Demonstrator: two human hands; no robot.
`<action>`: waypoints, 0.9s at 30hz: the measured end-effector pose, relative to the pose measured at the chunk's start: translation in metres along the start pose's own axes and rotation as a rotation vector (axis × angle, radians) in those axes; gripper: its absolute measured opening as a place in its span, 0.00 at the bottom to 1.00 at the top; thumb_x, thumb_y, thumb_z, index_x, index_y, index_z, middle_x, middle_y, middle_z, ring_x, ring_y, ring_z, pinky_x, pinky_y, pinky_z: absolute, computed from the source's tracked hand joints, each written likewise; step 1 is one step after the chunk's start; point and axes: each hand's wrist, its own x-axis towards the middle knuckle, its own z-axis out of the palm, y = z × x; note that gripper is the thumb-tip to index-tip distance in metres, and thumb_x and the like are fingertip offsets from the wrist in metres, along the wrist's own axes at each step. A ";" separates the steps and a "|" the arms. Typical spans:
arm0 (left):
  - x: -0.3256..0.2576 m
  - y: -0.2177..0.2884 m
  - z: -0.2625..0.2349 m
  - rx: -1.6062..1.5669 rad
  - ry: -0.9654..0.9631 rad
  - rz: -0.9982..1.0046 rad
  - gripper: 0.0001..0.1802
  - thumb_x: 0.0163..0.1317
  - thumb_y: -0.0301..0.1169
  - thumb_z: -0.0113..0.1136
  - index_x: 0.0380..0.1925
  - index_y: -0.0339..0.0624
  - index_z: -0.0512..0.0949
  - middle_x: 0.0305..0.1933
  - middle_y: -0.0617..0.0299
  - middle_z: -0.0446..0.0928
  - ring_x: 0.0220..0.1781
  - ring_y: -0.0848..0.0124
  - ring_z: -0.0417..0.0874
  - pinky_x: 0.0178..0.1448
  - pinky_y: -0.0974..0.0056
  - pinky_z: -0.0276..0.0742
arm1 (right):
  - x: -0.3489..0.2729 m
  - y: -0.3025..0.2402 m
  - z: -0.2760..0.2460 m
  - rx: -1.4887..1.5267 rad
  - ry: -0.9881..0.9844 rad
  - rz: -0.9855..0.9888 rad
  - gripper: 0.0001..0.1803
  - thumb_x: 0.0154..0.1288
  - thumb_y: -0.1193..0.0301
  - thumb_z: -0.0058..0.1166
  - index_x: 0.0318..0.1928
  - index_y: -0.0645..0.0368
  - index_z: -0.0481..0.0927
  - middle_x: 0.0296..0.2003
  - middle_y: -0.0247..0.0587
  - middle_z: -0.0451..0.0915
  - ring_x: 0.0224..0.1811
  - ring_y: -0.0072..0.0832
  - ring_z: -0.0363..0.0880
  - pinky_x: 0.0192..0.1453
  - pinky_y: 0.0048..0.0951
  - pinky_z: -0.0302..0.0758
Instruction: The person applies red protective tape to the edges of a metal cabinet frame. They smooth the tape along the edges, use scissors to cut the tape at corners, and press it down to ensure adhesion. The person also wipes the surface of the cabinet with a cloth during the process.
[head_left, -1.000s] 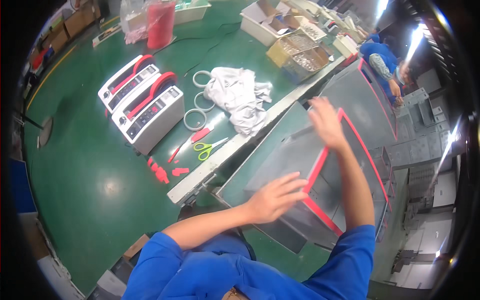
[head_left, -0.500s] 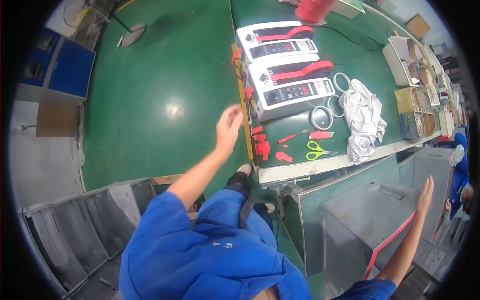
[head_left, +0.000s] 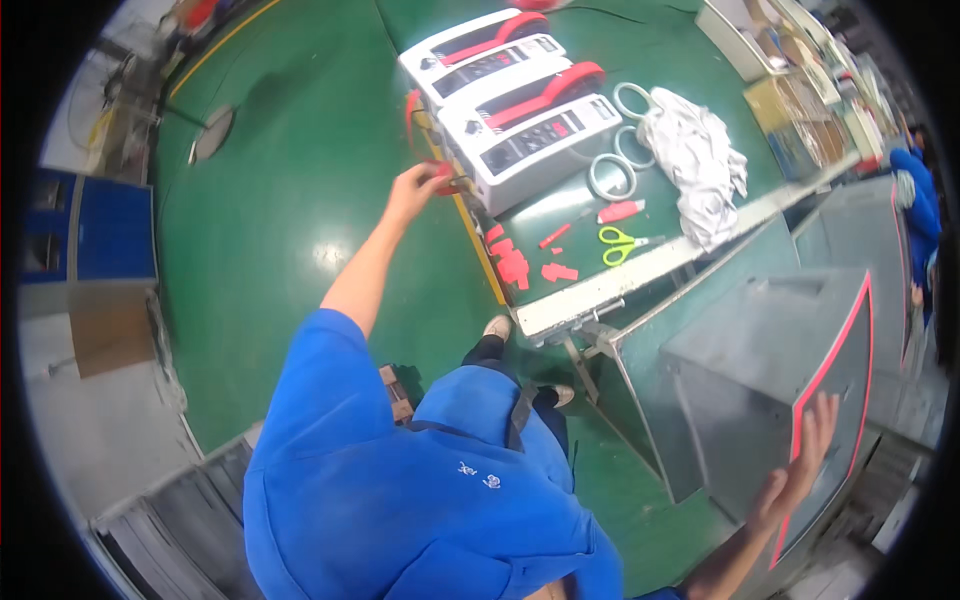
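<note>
L hand pinches red tape strip, boxy white dispenser alongside (prob. for reach). R hand spread by grey metal box.

Green bench: two machines; white cloth; scissors

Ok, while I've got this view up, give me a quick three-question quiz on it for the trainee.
1. How many white machines stand on the green table?
2. True or false: the green-handled scissors lie to the left of the white cloth in the picture.
3. Which hand is at the red tape by the machines?

Key: 1. Two. 2. True. 3. The left hand.
</note>
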 end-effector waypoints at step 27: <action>-0.548 0.329 0.242 -0.269 -1.489 0.579 0.18 0.51 0.26 0.62 0.44 0.40 0.75 0.28 0.59 0.72 0.26 0.71 0.73 0.30 0.69 0.71 | -0.474 -0.073 -0.024 0.368 0.887 1.078 0.03 0.55 0.80 0.55 0.31 0.63 0.74 0.28 0.34 0.74 0.29 0.19 0.72 0.33 0.20 0.70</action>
